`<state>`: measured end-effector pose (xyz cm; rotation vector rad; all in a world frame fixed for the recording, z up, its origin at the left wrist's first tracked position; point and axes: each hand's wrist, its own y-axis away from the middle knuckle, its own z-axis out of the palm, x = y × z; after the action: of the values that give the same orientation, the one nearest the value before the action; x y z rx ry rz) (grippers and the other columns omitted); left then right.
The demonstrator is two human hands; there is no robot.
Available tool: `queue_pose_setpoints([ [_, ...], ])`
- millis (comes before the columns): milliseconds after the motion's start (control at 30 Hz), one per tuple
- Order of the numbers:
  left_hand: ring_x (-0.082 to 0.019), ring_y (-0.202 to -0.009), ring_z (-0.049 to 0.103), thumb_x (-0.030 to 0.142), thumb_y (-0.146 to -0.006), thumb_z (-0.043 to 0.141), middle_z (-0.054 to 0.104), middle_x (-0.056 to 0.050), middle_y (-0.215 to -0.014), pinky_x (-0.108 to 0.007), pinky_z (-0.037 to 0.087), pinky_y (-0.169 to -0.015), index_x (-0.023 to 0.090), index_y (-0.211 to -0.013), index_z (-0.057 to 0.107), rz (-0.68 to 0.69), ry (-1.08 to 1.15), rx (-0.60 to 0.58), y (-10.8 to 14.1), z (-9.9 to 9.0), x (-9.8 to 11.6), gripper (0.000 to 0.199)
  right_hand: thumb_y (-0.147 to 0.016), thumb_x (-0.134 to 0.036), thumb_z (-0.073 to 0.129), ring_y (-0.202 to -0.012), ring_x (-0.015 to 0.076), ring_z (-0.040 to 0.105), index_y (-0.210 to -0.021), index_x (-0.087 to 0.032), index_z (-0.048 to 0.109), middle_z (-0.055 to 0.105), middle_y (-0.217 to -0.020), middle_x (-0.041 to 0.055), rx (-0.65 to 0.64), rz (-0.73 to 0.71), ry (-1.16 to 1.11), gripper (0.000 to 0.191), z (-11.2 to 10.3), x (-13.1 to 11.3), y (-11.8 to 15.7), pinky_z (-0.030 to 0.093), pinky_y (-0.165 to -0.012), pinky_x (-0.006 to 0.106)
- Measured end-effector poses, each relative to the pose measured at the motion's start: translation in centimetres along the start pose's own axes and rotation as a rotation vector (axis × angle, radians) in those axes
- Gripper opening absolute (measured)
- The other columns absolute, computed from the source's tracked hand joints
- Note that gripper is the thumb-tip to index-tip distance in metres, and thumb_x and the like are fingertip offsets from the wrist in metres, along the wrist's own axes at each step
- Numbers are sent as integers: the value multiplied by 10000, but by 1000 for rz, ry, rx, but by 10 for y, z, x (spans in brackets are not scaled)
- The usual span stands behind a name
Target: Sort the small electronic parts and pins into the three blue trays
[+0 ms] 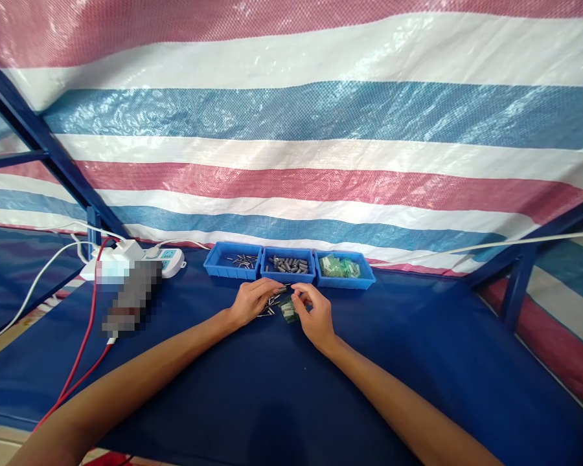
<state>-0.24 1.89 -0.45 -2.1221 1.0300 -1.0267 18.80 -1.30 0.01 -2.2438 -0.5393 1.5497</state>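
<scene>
Between my two hands, just in front of three blue bins, a small dark cylindrical part (282, 289) is pinched in the fingertips of my left hand (253, 301). The fingers of my right hand (315, 313) are pressed together close to its right end; what they hold, if anything, is too small to make out. Thin metal pins (268, 310) lie on the table beside my left hand. Small green-and-clear packets (288, 310) lie beside my right hand, partly covered by it.
The left bin (217, 259) holds metal pins, the middle bin (288, 276) grey cylinders, the right bin (344, 282) green packets. A power strip (171, 263), a blurred dark object (135, 298) and red cables (90, 317) are at left on the blue table (214, 401).
</scene>
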Motion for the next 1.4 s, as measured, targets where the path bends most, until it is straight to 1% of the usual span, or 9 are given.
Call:
queue_pose_setpoints([
  [200,-114,-819,660,143,-902,507,700,-39,-921,-182,514,-683,185,-1045,631,-12,-19,4,1,1,-1,194,-856,-313,574,-467,101,540,-903,-188,616,607,-659,-7,51,111,-79,139,0,5,0,430,-483,218],
  [300,-115,-816,665,151,-903,507,704,-38,-919,-182,515,-681,184,-1026,637,-7,-26,7,1,1,-1,182,-855,-335,575,-461,97,534,-883,-185,614,650,-748,21,63,130,-156,157,1,5,-1,443,-469,224],
  [400,-114,-818,670,153,-902,512,708,-36,-917,-180,520,-692,179,-1011,639,-11,-21,8,0,1,0,169,-860,-342,569,-460,97,529,-917,-186,615,674,-808,39,71,136,-195,172,2,5,-1,454,-465,231],
  [500,-111,-801,675,157,-896,528,712,-30,-908,-176,520,-683,180,-1014,636,-17,-26,14,-1,1,1,162,-877,-326,547,-472,96,533,-973,-193,616,680,-840,41,62,124,-198,178,2,4,-1,466,-485,234],
  [600,-109,-782,681,162,-887,549,718,-29,-902,-174,523,-680,179,-1025,629,-13,-29,35,-1,2,2,160,-889,-314,527,-533,107,558,-1020,-200,629,664,-862,42,24,62,-130,201,1,3,-1,478,-522,233],
  [767,-114,-765,691,197,-889,551,724,-34,-913,-179,535,-688,176,-1040,625,24,-55,21,0,3,1,169,-905,-300,497,-668,131,595,-973,-207,660,644,-908,50,-27,-54,4,200,-1,-1,-4,477,-592,239],
  [1067,-117,-755,691,218,-897,538,724,-47,-925,-189,538,-667,177,-1052,622,78,-83,-12,3,4,-2,180,-903,-308,496,-612,120,554,-853,-188,649,616,-802,32,-55,-46,58,200,0,-4,-6,440,-549,226],
  [1233,-130,-788,691,208,-891,548,720,-57,-941,-204,540,-679,174,-1076,610,100,-71,-48,3,3,-1,197,-908,-301,488,-594,115,534,-834,-185,641,601,-786,28,-73,-44,53,206,-1,-7,-6,418,-544,225],
  [1400,-126,-801,678,204,-891,549,711,-57,-937,-201,533,-687,167,-1041,619,44,-58,-24,1,2,2,170,-901,-300,490,-590,116,533,-831,-180,632,590,-769,26,4,-22,41,199,-3,-6,-5,424,-543,224],
])
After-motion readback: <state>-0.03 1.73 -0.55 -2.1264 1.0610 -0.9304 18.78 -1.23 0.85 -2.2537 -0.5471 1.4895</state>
